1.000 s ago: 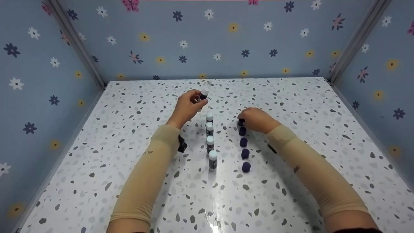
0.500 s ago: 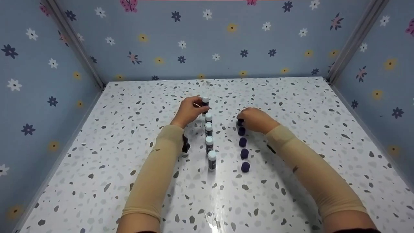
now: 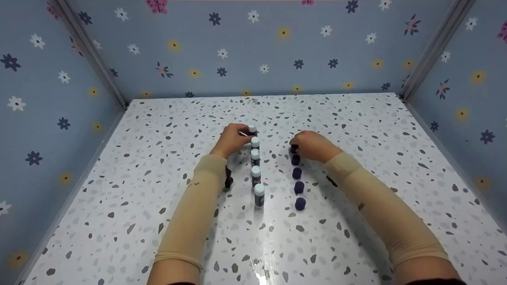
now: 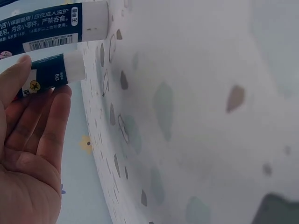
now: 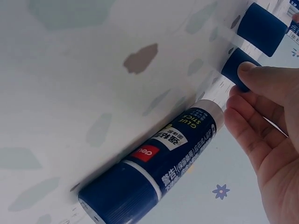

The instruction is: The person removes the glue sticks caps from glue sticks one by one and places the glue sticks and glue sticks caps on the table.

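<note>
My left hand (image 3: 234,139) pinches an uncapped glue stick (image 3: 252,130) upright between thumb and fingers, at the far end of a row. Dark blue with white ends, it shows a "21g" label in the left wrist view. Several matching glue sticks (image 3: 256,174) stand nearer in line, one close beside the held one. To the right my right hand (image 3: 315,145) pinches a blue cap (image 5: 239,69) with thumb and fingers at the tabletop. Several dark blue caps (image 3: 297,173) run in a second row towards the person.
A blue-capped glue stick (image 5: 152,158) shows near the right fingers in the right wrist view, hidden in the head view. The speckled white table (image 3: 158,118) is enclosed by flower-patterned blue walls (image 3: 253,43) at back and sides.
My left hand has come down and slightly nearer with the glue stick, bringing it in line behind the standing row. My right hand stays in place at the far cap.
</note>
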`<control>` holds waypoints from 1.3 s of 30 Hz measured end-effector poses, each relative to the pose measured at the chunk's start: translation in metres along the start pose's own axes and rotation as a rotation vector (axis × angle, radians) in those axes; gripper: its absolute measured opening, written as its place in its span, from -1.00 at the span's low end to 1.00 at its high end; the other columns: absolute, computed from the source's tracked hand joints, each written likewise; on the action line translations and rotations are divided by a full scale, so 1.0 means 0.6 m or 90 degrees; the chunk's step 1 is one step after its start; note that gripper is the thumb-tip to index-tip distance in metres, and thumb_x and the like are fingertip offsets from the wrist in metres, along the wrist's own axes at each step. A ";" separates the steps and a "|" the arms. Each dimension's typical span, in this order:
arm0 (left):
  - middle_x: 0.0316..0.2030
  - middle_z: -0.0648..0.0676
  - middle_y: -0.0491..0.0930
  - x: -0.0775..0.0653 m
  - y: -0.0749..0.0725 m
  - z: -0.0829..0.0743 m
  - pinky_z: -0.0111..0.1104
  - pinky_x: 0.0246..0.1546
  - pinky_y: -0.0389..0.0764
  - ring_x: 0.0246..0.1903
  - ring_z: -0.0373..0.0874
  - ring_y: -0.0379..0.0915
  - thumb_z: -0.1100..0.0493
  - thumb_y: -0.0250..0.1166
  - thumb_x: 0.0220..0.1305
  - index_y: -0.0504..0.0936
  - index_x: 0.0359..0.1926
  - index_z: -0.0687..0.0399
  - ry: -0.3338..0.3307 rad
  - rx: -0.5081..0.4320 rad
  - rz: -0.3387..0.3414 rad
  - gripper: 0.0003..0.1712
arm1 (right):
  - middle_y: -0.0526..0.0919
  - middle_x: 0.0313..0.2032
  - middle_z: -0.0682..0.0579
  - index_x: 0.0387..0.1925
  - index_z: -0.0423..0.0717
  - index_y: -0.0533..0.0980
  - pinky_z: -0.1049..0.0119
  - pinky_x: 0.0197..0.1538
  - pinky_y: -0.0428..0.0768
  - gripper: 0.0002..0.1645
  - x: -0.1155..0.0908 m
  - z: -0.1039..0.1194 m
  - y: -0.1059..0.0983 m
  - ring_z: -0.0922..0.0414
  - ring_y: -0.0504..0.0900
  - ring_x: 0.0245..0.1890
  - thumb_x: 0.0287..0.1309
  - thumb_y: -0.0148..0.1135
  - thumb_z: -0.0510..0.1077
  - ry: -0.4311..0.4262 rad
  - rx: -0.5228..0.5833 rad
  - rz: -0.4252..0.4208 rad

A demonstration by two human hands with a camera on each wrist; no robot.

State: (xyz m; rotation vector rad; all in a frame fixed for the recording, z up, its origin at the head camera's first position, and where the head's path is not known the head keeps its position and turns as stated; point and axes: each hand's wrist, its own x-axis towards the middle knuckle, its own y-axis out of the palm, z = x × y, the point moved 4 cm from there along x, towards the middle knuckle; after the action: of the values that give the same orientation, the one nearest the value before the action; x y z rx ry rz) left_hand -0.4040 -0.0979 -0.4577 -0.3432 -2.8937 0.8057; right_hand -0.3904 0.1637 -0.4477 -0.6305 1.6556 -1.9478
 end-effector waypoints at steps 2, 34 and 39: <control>0.12 0.19 0.76 0.000 0.001 0.002 -0.21 -0.10 0.67 0.10 0.07 0.71 0.16 0.39 0.53 0.79 0.15 0.12 -0.007 0.007 0.003 -0.72 | 0.79 -0.24 -0.15 -0.25 -0.22 0.72 -0.06 0.09 0.71 -0.85 0.001 0.000 0.001 -0.14 0.75 -0.15 0.27 0.31 -0.45 0.002 0.002 0.003; 0.16 0.27 0.73 0.007 0.012 0.003 -0.08 0.15 0.70 0.17 0.13 0.70 0.35 0.33 0.47 0.75 0.18 0.25 0.002 0.022 0.037 -0.69 | 0.82 -0.16 -0.13 -0.09 -0.19 0.71 -0.04 0.17 0.71 -0.84 0.006 0.000 -0.002 -0.12 0.77 -0.10 0.35 0.31 -0.35 0.064 0.007 0.047; 0.16 0.26 0.73 0.006 0.012 0.005 -0.07 0.15 0.70 0.17 0.14 0.70 0.35 0.36 0.45 0.74 0.20 0.24 -0.002 0.025 0.041 -0.66 | 0.81 -0.19 -0.12 -0.11 -0.18 0.70 -0.05 0.14 0.72 -0.85 0.006 0.000 -0.004 -0.12 0.77 -0.13 0.34 0.31 -0.35 0.062 0.012 0.050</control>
State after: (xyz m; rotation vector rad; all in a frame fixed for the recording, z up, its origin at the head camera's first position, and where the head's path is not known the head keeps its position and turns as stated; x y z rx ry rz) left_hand -0.4067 -0.0928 -0.4638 -0.4328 -2.8782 0.8733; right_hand -0.3930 0.1616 -0.4452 -0.4635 1.6918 -1.9636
